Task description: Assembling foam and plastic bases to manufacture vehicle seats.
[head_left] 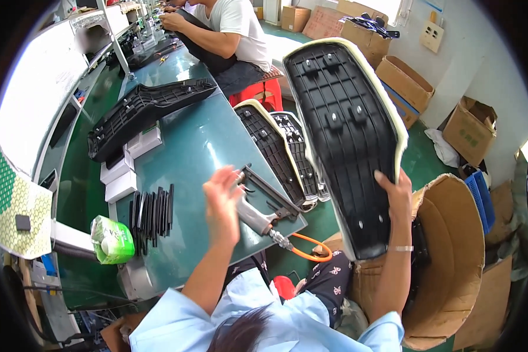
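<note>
My right hand (398,190) grips the edge of a long black ribbed plastic seat base (340,135) with a cream foam rim, its thumb on the ribbed face. The base is held up at my right, tilted, with small metal studs showing. My left hand (222,196) is over the green table (199,158), fingers apart and holding nothing. Right beside it lies an air staple gun (255,216), with an orange hose (311,256) running off the table edge. Whether the fingers touch the gun is hard to tell.
Another black ribbed base (141,114) rests on white boxes (120,186) near black strips (152,217) and a green tissue pack (112,240). More seat bases (267,141) stand beside the table. A big carton (452,252) is at my right; a co-worker (234,35) sits ahead.
</note>
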A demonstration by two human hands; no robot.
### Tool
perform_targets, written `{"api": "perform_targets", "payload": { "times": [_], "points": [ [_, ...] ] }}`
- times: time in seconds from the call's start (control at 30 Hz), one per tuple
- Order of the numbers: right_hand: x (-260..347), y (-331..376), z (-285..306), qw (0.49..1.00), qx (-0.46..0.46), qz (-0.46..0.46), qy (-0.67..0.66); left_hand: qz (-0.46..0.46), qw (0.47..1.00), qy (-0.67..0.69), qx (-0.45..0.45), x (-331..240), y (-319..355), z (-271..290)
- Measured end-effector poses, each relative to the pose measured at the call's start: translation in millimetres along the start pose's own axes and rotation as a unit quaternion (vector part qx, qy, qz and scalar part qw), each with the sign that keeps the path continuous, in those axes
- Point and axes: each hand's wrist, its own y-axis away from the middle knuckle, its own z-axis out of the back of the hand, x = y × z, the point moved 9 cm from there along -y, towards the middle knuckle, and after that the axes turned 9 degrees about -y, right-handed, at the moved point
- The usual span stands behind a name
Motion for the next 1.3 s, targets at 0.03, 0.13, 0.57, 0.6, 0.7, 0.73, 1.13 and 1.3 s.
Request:
{"api": "perform_targets", "payload": {
  "times": [0.03, 0.13, 0.57, 0.6, 0.7, 0.73, 1.13, 1.3],
  "points": [
    [-12, -28, -1, 0.999, 0.007, 0.008, 0.04, -0.015, 0.997, -0.045, -0.06, 3, 1, 29],
    [-66, -92, -29, 0.998, 0.039, -0.03, -0.043, -0.008, 0.975, -0.148, -0.163, 14, 10, 81],
    [-287, -191, -207, 0.957, 0.147, -0.231, -0.094, 0.004, 0.922, -0.316, -0.223, 32, 32, 108],
    [-295, -187, -223, 0.947, 0.166, -0.252, -0.114, -0.007, 0.919, -0.32, -0.232, 30, 33, 111],
    [-316, -192, -232, 0.949, 0.185, -0.242, -0.079, -0.012, 0.919, -0.308, -0.244, 34, 32, 112],
    [-318, -191, -234, 0.949, 0.191, -0.238, -0.078, -0.007, 0.921, -0.302, -0.247, 35, 34, 112],
    [-258, -177, -254, 0.793, 0.182, -0.039, 0.58, 0.084, 0.968, -0.067, -0.228, 34, 39, 120],
    [-265, -182, -233, 0.808, 0.15, -0.042, 0.568, 0.079, 0.978, -0.033, -0.193, 41, 37, 110]
  ]
}}
